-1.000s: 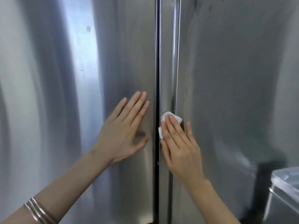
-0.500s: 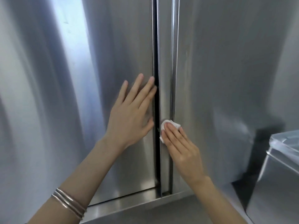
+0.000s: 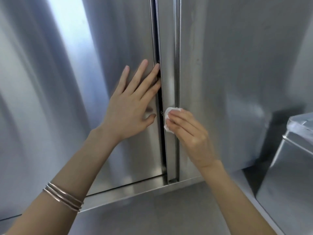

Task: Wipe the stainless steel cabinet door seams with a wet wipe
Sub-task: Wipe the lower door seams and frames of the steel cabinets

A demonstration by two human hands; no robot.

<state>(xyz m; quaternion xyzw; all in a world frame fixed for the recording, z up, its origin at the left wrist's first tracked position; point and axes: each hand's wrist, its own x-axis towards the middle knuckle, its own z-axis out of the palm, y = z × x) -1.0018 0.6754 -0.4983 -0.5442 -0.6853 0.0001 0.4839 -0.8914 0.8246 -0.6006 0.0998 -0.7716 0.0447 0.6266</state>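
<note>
Two brushed stainless steel cabinet doors fill the view, the left door [image 3: 76,99] and the right door [image 3: 245,65]. Between them runs a narrow upright steel strip [image 3: 168,48], with a dark seam [image 3: 157,39] on its left and a thinner seam [image 3: 177,48] on its right. My left hand [image 3: 130,107] lies flat on the left door, fingers straight, fingertips at the edge of the dark seam. My right hand [image 3: 191,134] holds a crumpled white wet wipe [image 3: 167,114] and presses it against the strip.
A steel ledge [image 3: 135,190] runs below the doors, with a flat steel surface [image 3: 152,217] in front of it. At the right stands a steel bin [image 3: 288,167] with a clear plastic liner over its rim. Thin metal bangles [image 3: 62,195] circle my left wrist.
The view has tilted down, bringing the bottom ledge into sight. My left hand slid right until its fingertips reached the dark seam. My right hand kept the wipe on the strip, fingers more curled.
</note>
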